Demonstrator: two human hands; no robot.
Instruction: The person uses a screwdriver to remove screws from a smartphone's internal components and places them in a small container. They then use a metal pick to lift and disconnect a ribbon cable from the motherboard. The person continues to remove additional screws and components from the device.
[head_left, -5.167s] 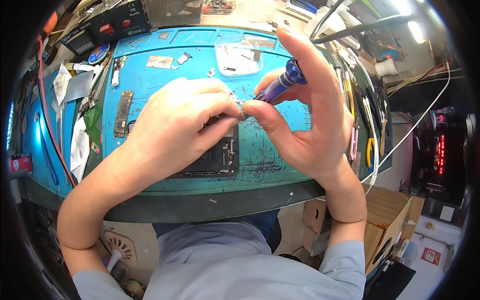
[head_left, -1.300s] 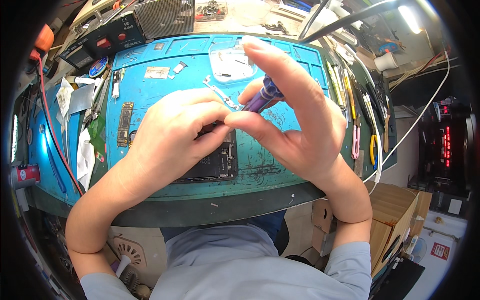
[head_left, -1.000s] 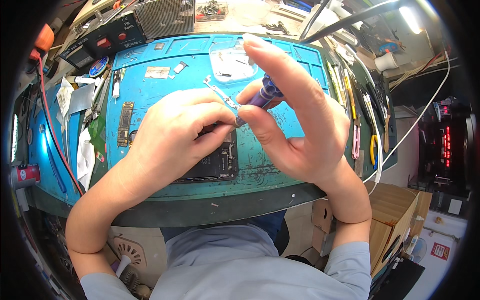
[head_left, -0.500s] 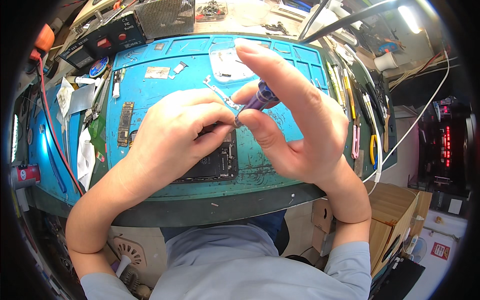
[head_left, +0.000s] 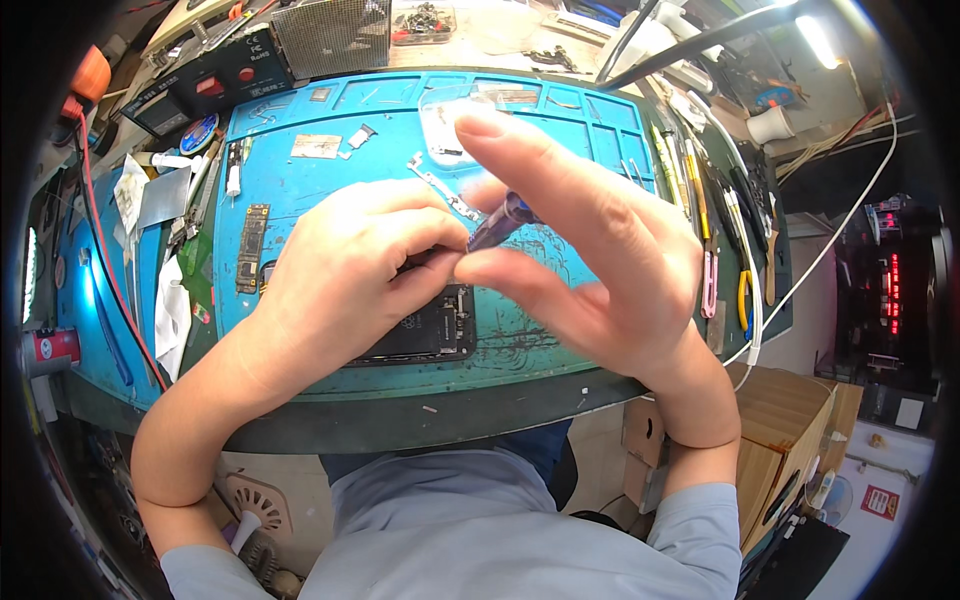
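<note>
A purple-blue screwdriver [head_left: 498,224] leans over the phone, with its handle end toward my right hand. My right hand [head_left: 610,250] has thumb and fingers closed around the handle, while the index finger arches over its top. At the screwdriver's lower end, my left hand [head_left: 350,270] pinches with thumb and forefinger; the tip is hidden there. Beneath my left hand lies an opened black smartphone [head_left: 430,330], partly covered, its battery and lower right corner showing. A thin silver bracket-like strip [head_left: 442,187] rests just beyond my fingers.
The blue work mat [head_left: 530,350] carries a dark circuit board [head_left: 252,248] at left and a clear plastic tray [head_left: 445,130] at the back. Tweezers and pens [head_left: 700,190] line the right side. A black power unit [head_left: 215,85] stands at back left; cables hang at right.
My right hand has shifted slightly left and its index finger has come lower. The screwdriver has turned and tilts a little differently. My left hand has hardly moved.
</note>
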